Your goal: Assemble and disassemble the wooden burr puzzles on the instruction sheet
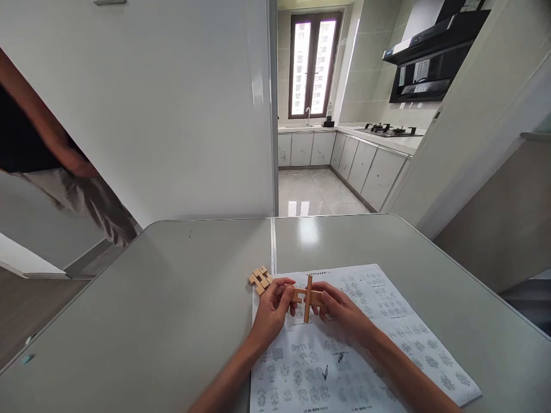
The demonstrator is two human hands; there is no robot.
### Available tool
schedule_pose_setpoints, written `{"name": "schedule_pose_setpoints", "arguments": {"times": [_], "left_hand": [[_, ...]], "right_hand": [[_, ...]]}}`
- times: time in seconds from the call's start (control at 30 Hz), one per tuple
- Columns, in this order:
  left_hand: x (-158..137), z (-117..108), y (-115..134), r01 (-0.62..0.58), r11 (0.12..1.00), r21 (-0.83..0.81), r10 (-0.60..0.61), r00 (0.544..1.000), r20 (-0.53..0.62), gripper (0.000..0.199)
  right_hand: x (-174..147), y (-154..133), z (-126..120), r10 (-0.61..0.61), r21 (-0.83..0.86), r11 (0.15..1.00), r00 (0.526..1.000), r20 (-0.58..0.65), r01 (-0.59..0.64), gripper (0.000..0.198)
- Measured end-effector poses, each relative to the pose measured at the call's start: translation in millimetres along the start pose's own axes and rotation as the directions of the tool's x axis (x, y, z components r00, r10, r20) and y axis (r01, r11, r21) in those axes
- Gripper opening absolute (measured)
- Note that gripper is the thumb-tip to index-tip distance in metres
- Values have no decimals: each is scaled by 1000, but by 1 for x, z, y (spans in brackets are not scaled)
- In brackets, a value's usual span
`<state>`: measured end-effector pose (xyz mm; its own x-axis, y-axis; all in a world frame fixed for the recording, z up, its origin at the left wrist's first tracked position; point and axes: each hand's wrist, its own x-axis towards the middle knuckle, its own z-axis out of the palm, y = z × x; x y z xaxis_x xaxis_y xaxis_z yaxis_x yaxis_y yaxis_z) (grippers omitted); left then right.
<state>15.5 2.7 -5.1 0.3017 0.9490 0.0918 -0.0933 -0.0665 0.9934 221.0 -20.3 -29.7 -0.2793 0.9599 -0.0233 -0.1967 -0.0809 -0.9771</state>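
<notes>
Low over a printed sheet, my left hand and my right hand hold wooden puzzle pieces between them. The fingers of my left hand pinch the left end of a notched, flat wooden piece. My right hand grips a wooden piece at the right. A narrow wooden stick stands crosswise where the pieces meet. Just beyond my left hand, a small cluster of wooden blocks lies at the sheet's upper left corner. The paper sheet carries rows of printed puzzle diagrams and some handwritten marks.
The grey table has a seam down its far middle. A person stands beyond its left side. A white panel rises behind the table, beside a doorway to a kitchen with a counter and stove.
</notes>
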Motion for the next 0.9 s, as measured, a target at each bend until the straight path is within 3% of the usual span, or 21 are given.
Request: {"name": "schedule_pose_setpoints", "arguments": {"times": [0.1, 0.17, 0.4, 0.9], "left_hand": [[-1, -1, 0, 9, 999, -41, -7, 999, 51, 41], [-2, -1, -2, 12, 998, -68, -6, 996, 90, 42], [-5, 0, 0, 17, 998, -64, -11, 995, 99, 39], [-3, -1, -4, 58, 991, -116, -39, 985, 167, 42]], "right_hand": [[-1, -1, -1, -3, 65, 998, 989, 148, -6, 61], [-3, -1, -2, -4, 107, 994, 983, 184, -16, 63], [-7, -3, -6, 70, 88, 993, 987, 145, -83, 55], [-7, 12, -8, 23, 122, 992, 991, 135, -40, 79]]}}
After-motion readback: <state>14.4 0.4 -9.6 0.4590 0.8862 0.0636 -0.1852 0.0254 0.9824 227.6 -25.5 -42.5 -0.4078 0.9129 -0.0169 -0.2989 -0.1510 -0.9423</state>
